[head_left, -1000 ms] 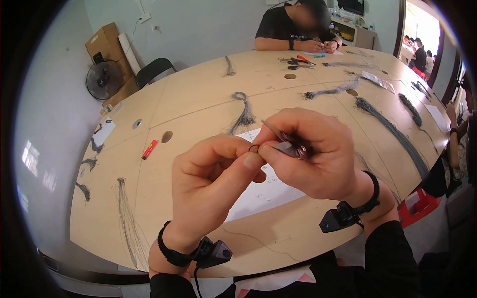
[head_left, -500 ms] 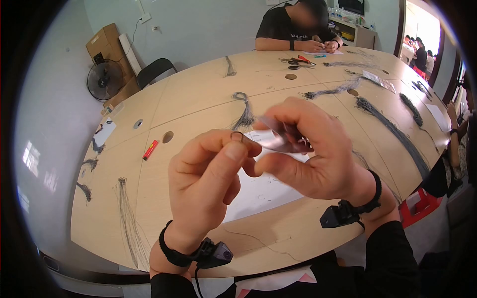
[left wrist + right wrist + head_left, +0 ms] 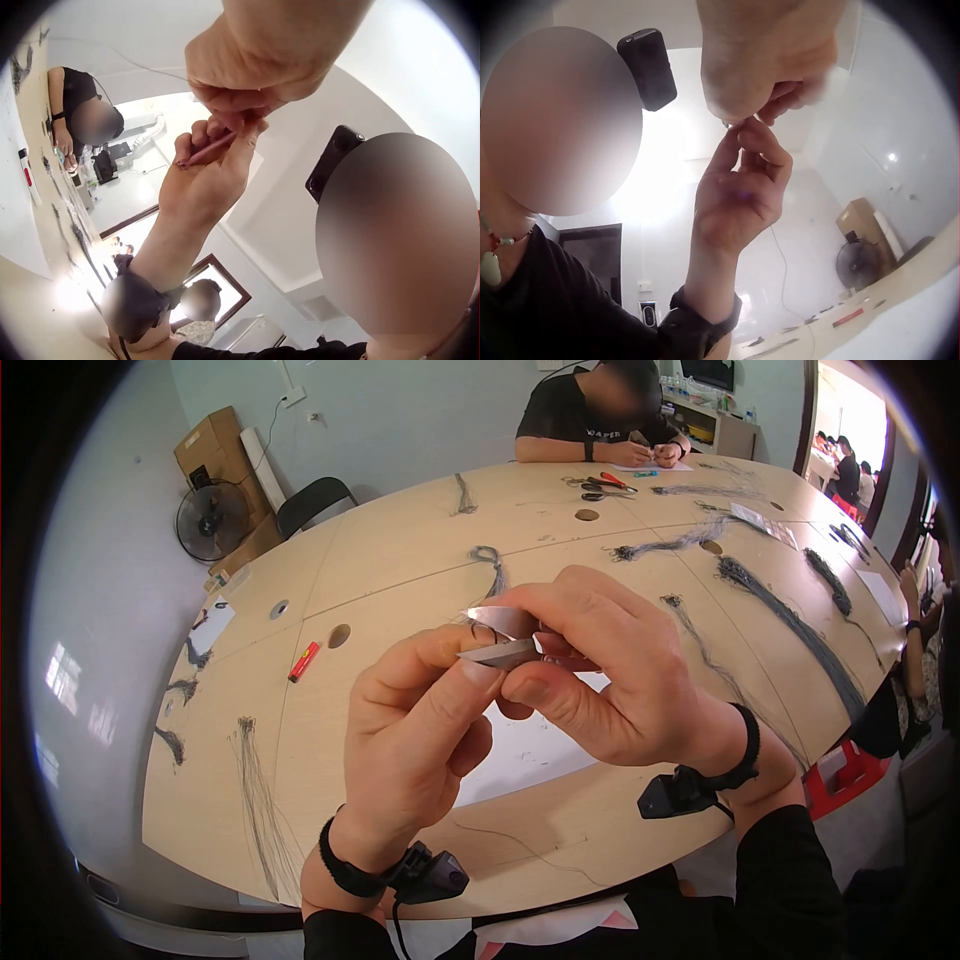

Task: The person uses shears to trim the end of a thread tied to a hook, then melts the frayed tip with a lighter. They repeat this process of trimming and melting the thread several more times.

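Observation:
In the head view the left hand (image 3: pixel 420 730) pinches a small dark loop (image 3: pixel 484 632) between thumb and forefinger. Opposite it, the right hand (image 3: pixel 620 680) holds a small metal cutting tool (image 3: pixel 505 653), its two pointed blades apart on either side of the loop. The fingertips of both hands are close together. In the left wrist view a pinkish handle (image 3: pixel 206 152) lies along the right hand's palm. The right wrist view shows the left hand (image 3: pixel 739 199) with thumb and forefinger together; the loop cannot be made out there.
White paper (image 3: pixel 530 750) lies under the hands on the table (image 3: pixel 400 570). Around it are a red lighter-like object (image 3: pixel 303 661), grey strand bundles (image 3: pixel 790 625), a looped bundle (image 3: pixel 488 565) and red-handled pliers (image 3: pixel 612 482). Another person (image 3: pixel 590 420) sits across the table.
The right hand drew back from the left fingertips, then came in again with the tool turned and its blades spread around the loop. The left hand moved slightly left, keeping its pinch.

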{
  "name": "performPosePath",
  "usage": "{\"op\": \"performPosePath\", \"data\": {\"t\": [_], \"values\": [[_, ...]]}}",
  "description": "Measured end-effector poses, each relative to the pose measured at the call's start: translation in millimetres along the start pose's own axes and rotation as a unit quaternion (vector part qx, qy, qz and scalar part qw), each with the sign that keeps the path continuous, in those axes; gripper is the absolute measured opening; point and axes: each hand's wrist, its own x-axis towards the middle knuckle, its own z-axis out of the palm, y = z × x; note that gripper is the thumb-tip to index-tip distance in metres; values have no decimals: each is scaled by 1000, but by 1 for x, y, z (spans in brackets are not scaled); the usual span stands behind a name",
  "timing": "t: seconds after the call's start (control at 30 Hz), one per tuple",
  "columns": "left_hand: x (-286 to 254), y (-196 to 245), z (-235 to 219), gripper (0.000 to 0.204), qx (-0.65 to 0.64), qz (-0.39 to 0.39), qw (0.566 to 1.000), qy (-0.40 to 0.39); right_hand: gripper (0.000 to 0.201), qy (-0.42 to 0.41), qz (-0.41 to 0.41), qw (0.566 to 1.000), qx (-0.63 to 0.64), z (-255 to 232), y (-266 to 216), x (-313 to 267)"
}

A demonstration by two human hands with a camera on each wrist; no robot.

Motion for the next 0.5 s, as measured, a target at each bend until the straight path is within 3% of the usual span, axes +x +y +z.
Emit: {"op": "performPosePath", "data": {"t": [0.5], "values": [[0,0,0,16,-45,-9,999,-19,32,-5,-64,997,-46,0,6,1]]}}
